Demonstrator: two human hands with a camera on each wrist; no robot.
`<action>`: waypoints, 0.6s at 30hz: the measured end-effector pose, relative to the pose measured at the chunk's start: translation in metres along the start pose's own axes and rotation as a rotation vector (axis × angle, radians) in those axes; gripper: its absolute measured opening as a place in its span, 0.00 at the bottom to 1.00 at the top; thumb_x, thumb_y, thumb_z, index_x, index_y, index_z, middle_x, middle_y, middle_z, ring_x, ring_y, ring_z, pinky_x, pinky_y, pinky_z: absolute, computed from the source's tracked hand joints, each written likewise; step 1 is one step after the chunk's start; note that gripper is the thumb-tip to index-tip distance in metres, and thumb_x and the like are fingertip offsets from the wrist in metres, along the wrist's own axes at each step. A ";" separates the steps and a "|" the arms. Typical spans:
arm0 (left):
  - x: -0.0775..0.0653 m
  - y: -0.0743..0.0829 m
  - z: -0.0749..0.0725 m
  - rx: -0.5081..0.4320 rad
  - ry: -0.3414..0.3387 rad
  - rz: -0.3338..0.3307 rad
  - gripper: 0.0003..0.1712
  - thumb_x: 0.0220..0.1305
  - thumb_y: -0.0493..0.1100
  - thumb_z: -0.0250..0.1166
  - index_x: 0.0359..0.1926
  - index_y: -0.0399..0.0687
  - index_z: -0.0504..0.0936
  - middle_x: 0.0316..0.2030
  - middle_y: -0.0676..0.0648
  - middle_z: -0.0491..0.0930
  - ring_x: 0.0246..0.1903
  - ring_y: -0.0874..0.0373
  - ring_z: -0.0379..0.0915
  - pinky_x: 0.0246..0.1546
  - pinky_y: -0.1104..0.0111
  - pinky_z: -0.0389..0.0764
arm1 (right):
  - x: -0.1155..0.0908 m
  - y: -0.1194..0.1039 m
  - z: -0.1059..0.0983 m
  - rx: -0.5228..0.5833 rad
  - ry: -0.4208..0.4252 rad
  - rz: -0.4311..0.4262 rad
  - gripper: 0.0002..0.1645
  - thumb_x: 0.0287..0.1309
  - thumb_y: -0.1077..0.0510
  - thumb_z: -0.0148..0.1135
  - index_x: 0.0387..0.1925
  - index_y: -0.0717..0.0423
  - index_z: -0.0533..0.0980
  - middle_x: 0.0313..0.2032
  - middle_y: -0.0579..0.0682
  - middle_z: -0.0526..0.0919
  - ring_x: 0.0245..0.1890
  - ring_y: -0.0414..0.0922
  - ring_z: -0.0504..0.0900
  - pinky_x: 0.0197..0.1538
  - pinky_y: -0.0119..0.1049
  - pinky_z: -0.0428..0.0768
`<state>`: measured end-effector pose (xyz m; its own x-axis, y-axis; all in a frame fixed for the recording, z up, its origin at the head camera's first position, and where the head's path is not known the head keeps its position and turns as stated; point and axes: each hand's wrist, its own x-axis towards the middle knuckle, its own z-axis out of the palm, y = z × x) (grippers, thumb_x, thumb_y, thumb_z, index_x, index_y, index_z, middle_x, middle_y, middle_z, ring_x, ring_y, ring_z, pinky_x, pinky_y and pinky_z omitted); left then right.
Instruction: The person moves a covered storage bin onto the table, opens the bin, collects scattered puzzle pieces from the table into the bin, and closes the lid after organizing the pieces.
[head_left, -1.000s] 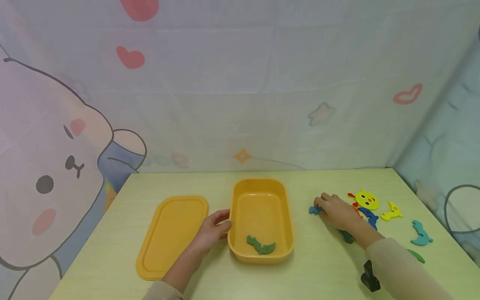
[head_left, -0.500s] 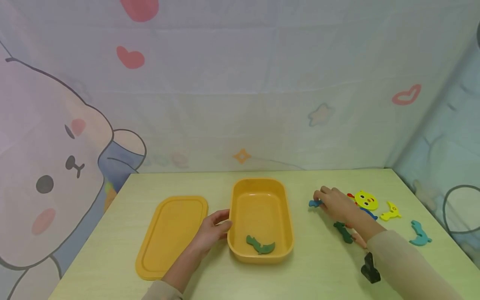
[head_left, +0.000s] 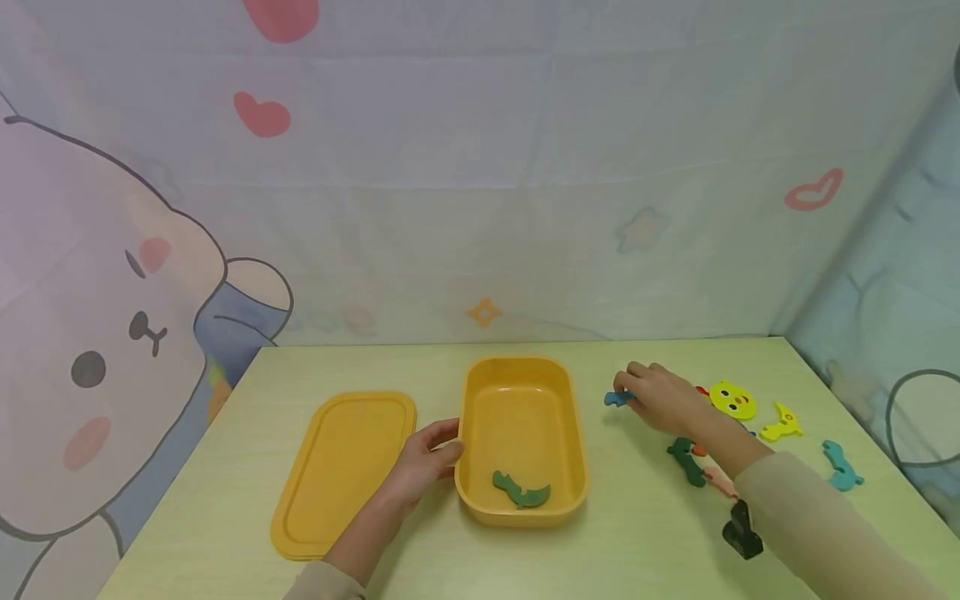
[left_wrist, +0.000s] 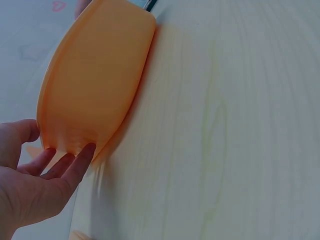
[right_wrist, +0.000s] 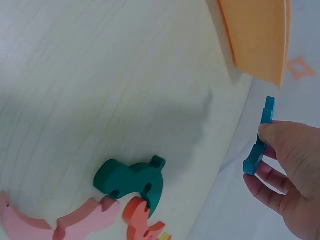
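Observation:
My left hand (head_left: 429, 463) lies against the left wall of a yellow box (head_left: 522, 437); in the left wrist view its fingertips touch the outer wall and the thumb reaches the rim. Inside the box's near end lies a green animal-shaped piece (head_left: 522, 490). Right of the box, my right hand (head_left: 660, 400) pinches a small blue animal-shaped piece (right_wrist: 260, 137) between thumb and fingers, above the table. Under the right forearm are a dark green piece (head_left: 687, 461), a pink piece (head_left: 722, 481) and a partly hidden orange-red piece (right_wrist: 137, 215).
A flat yellow lid (head_left: 348, 475) lies left of the box. Farther right are a yellow smiling-face piece (head_left: 733, 401), a yellow crescent-like piece (head_left: 782, 423) and a turquoise piece (head_left: 843, 467). A black object (head_left: 742, 530) stands beside the right sleeve. A printed cloth hangs behind the table.
My right hand has lifted the blue piece and moved left and slightly away, nearer the box. The dark green and pink pieces have come into fuller view. The left hand has stayed put.

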<state>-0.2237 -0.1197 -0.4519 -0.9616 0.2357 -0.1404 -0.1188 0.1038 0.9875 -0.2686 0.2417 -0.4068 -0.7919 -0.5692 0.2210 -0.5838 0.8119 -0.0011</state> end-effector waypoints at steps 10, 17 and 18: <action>0.001 0.001 0.000 0.007 0.007 -0.005 0.25 0.64 0.37 0.54 0.62 0.37 0.66 0.59 0.37 0.68 0.51 0.48 0.72 0.43 0.63 0.80 | 0.015 -0.020 -0.006 -0.005 -0.012 -0.057 0.10 0.52 0.61 0.65 0.35 0.50 0.73 0.30 0.44 0.71 0.28 0.44 0.68 0.32 0.34 0.74; 0.001 0.000 0.000 0.008 0.003 -0.002 0.25 0.64 0.38 0.55 0.62 0.36 0.66 0.59 0.37 0.67 0.51 0.49 0.72 0.43 0.63 0.80 | 0.021 -0.031 -0.010 -0.005 0.017 -0.106 0.10 0.52 0.60 0.65 0.34 0.50 0.72 0.29 0.44 0.69 0.26 0.43 0.65 0.30 0.31 0.70; 0.001 0.000 0.000 0.006 0.002 -0.001 0.25 0.64 0.38 0.55 0.62 0.36 0.66 0.59 0.37 0.67 0.51 0.48 0.72 0.43 0.63 0.80 | 0.022 -0.033 -0.011 -0.007 0.022 -0.112 0.10 0.52 0.60 0.65 0.35 0.50 0.72 0.30 0.44 0.69 0.26 0.43 0.65 0.30 0.31 0.70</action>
<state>-0.2242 -0.1192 -0.4520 -0.9619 0.2339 -0.1416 -0.1185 0.1103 0.9868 -0.2651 0.2039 -0.3910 -0.7177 -0.6535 0.2405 -0.6671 0.7443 0.0316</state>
